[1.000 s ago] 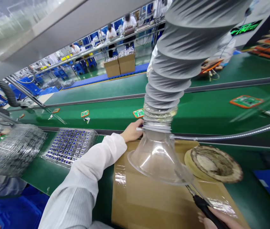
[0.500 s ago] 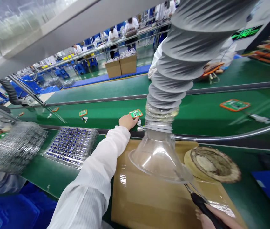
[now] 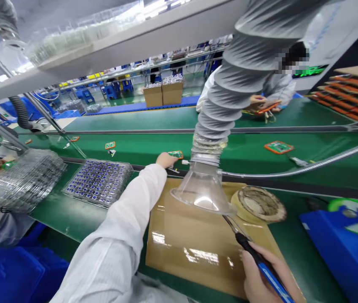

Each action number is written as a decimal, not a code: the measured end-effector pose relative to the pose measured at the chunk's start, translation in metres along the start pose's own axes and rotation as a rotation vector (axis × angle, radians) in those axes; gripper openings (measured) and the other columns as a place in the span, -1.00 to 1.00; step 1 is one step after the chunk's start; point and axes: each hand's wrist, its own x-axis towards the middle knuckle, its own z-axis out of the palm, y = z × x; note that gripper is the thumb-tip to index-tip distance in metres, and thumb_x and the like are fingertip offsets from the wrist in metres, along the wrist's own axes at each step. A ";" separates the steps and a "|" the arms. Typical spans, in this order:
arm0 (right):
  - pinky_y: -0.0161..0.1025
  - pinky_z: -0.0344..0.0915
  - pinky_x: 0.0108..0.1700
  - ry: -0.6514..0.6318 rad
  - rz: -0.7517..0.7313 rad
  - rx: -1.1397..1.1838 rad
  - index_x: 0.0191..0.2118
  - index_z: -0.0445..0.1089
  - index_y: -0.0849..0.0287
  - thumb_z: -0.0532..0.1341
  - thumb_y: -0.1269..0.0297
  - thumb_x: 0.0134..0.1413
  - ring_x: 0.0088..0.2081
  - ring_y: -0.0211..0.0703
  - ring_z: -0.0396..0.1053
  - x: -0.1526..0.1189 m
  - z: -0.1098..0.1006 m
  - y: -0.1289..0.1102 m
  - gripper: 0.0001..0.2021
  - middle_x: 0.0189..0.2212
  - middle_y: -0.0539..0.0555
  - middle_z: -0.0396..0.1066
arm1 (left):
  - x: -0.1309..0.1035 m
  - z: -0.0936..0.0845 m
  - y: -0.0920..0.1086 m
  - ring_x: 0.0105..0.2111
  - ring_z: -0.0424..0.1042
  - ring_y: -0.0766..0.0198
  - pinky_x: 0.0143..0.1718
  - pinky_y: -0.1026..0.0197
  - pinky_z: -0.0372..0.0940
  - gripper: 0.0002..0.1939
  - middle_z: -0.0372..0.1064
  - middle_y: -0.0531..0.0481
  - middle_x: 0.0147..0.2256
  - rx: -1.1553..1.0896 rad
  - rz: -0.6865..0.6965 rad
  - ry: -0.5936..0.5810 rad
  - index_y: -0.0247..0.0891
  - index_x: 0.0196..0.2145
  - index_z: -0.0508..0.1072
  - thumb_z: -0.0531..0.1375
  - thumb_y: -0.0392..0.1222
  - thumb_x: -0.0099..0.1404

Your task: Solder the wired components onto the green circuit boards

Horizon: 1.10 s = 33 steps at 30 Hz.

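My left hand (image 3: 165, 160) reaches over the green belt, its fingers closed on the left side of a green circuit board (image 3: 176, 154) with an orange edge. A short wire with a small white connector (image 3: 174, 170) hangs below the board, near the rail. In my right hand (image 3: 261, 273) is a soldering iron (image 3: 245, 243) with a black and blue handle; its metal end points up and left, beneath the rim of a clear fume hood (image 3: 202, 191). Under the hood lies a brown, shiny cardboard sheet (image 3: 194, 244). A round, stained pad (image 3: 261, 204) sits at the sheet's right corner.
The grey ribbed duct (image 3: 217, 97) drops down in front of me. Trays of small blue-marked parts (image 3: 98, 181) stand left, beside stacked clear trays (image 3: 24, 181). More boards (image 3: 278, 147) lie along the belt (image 3: 141, 147). A blue device (image 3: 333, 244) stands right. A co-worker (image 3: 284, 84) sits opposite.
The board and its connector have come slightly toward me with my left hand. My right hand has shifted left and up, showing more of the iron's handle. The camera view has turned.
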 end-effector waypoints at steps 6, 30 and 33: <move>-0.18 0.43 -0.27 0.061 -0.029 0.061 -0.22 0.52 0.19 0.32 0.08 0.12 -0.32 -0.04 0.53 -0.002 0.005 -0.001 -0.74 -0.32 0.14 0.57 | -0.082 -0.026 -0.044 -0.48 0.31 0.35 -0.41 0.27 0.24 -0.78 0.31 0.06 -0.49 -0.068 0.015 -0.026 -0.32 -0.45 0.38 0.16 -0.22 0.37; 0.00 0.46 0.01 -0.214 0.176 0.323 -0.05 0.46 0.09 0.27 0.06 0.23 -0.13 -0.02 0.55 -0.018 0.052 -0.004 -0.72 -0.13 0.13 0.56 | -0.181 0.000 -0.054 -0.22 0.45 0.13 -0.18 0.14 0.28 -0.91 0.47 -0.08 -0.24 0.330 0.543 -0.201 -0.25 -0.24 0.47 0.16 -0.27 0.32; 0.00 0.46 0.00 -0.206 0.175 0.284 -0.07 0.47 0.09 0.28 0.06 0.21 -0.14 -0.02 0.55 -0.017 0.058 -0.009 -0.73 -0.12 0.14 0.56 | -0.176 -0.008 -0.061 -0.30 0.44 0.20 -0.22 0.18 0.30 -0.89 0.49 -0.03 -0.28 0.121 0.474 -0.215 -0.24 -0.24 0.54 0.24 -0.22 0.29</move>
